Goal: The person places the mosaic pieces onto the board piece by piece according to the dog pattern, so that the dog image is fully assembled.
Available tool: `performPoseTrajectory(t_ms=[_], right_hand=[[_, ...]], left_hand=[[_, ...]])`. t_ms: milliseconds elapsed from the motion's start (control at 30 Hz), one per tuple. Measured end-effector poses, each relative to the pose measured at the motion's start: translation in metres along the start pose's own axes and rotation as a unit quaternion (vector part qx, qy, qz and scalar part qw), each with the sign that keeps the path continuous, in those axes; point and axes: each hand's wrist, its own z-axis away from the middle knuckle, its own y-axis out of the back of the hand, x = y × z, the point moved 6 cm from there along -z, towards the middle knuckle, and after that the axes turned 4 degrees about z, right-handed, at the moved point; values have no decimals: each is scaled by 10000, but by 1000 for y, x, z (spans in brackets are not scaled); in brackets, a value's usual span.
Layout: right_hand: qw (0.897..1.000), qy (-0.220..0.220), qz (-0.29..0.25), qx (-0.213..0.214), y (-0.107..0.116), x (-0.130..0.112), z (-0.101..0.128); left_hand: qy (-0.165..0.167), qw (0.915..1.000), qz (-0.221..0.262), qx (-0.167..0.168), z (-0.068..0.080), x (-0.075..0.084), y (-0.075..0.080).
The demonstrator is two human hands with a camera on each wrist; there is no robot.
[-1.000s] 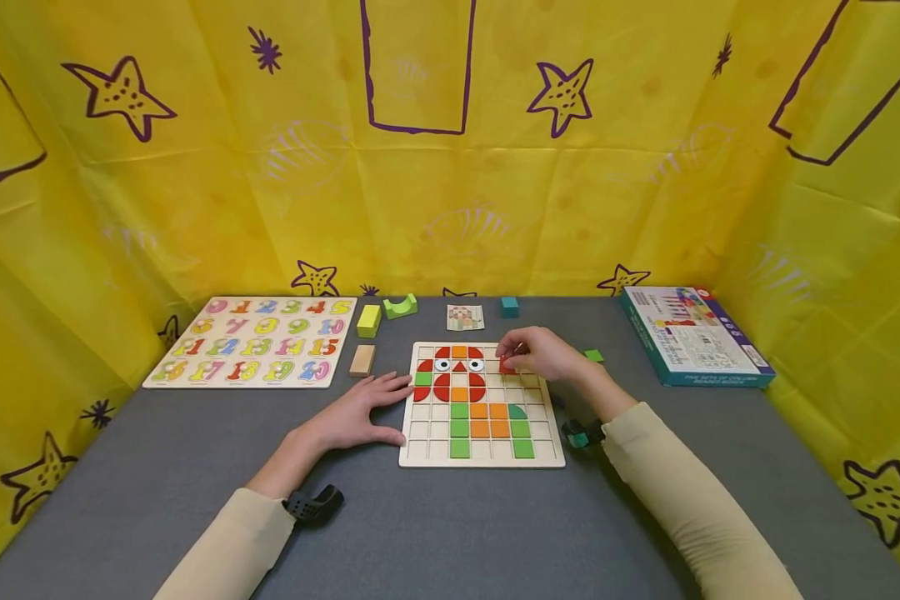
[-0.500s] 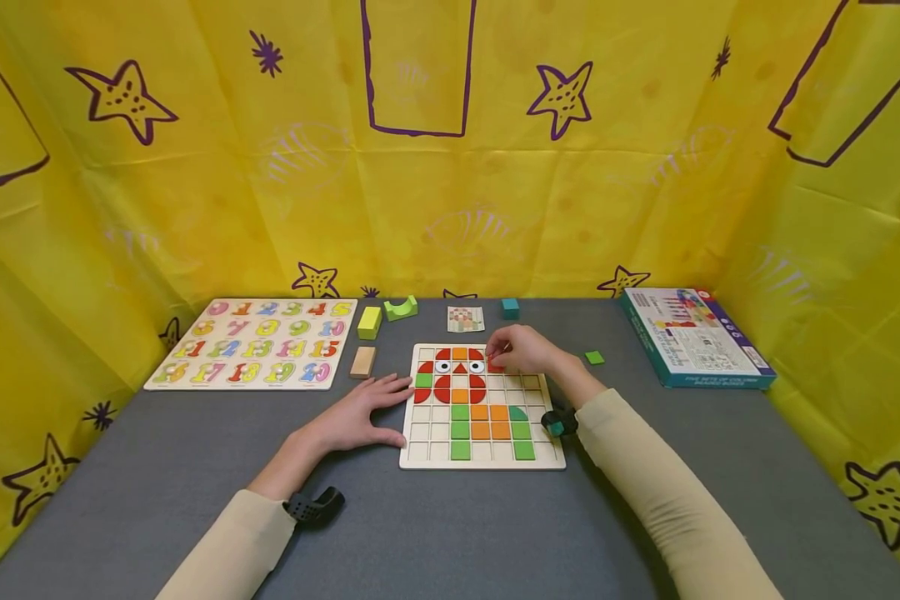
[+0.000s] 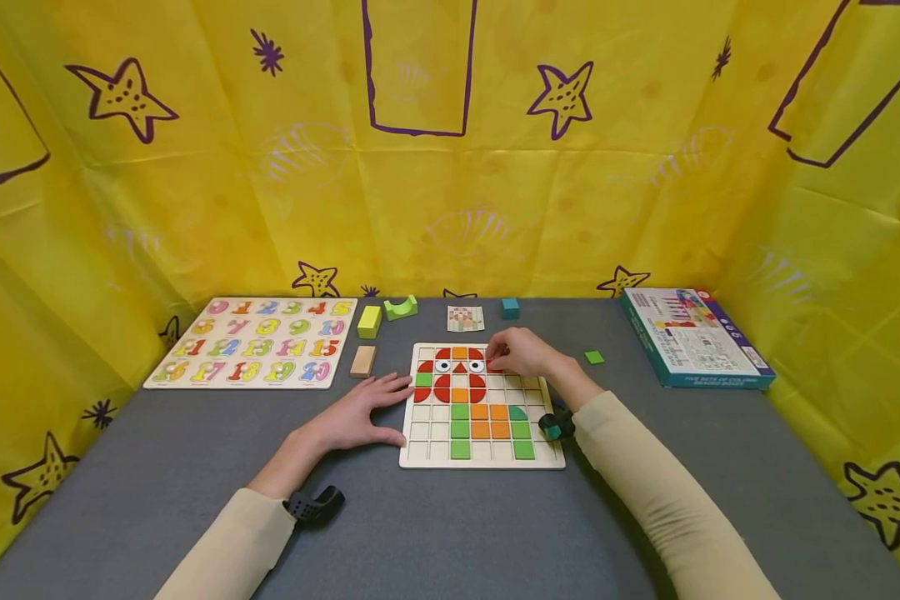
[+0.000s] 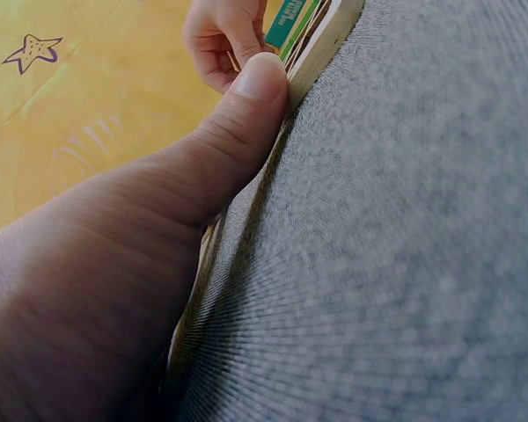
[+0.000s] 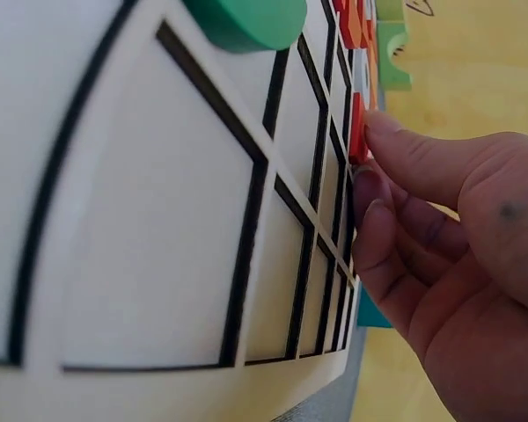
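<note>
A wooden grid board (image 3: 482,461) lies mid-table with an owl-like picture of red, orange and green tiles. My right hand (image 3: 498,357) pinches a small red tile (image 3: 492,367) at the board's upper rows, just right of the owl's eyes. In the right wrist view the fingertips (image 5: 370,189) hold the red tile (image 5: 357,132) against the grid cells. My left hand (image 3: 367,412) lies flat on the grey table, with its thumb (image 4: 246,97) pressed to the board's left edge (image 4: 321,48).
A number puzzle (image 3: 258,340) lies at the back left. Near the board are a yellow block (image 3: 369,321), a green arch (image 3: 401,307), a tan block (image 3: 362,361), a picture card (image 3: 465,317), a teal cube (image 3: 509,307) and a green tile (image 3: 593,357). A box (image 3: 690,335) lies at the right.
My right hand has carried the red tile leftward across the board's upper rows, to beside the owl's eyes. The left hand has stayed put.
</note>
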Motion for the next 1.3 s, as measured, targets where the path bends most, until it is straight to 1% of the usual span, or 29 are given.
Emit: performPoseTrajectory(t_ms=[167, 367, 533, 700, 867, 1000, 1167, 1300], right_hand=[[10000, -10, 43, 20, 3, 0, 3], [9999, -154, -76, 14, 11, 6, 11], [9999, -25, -61, 137, 23, 12, 24], [9996, -28, -134, 239, 36, 21, 44], [9994, -46, -53, 351, 47, 31, 67], [9991, -5, 58, 431, 55, 40, 85], [9988, 71, 78, 473, 61, 49, 108], [9981, 165, 71, 590, 65, 58, 123]], left_hand=[[-18, 10000, -14, 9, -1, 0, 0], [10, 10000, 17, -51, -2, 3, -1], [-39, 10000, 33, -20, -2, 2, 0], [-65, 10000, 50, -1, -1, 1, 0], [-81, 10000, 6, 22, -1, -1, -1], [-49, 10000, 59, 26, 0, -1, 0], [-61, 10000, 71, 21, 1, 1, 1], [-78, 9999, 64, 28, 1, 1, 1]])
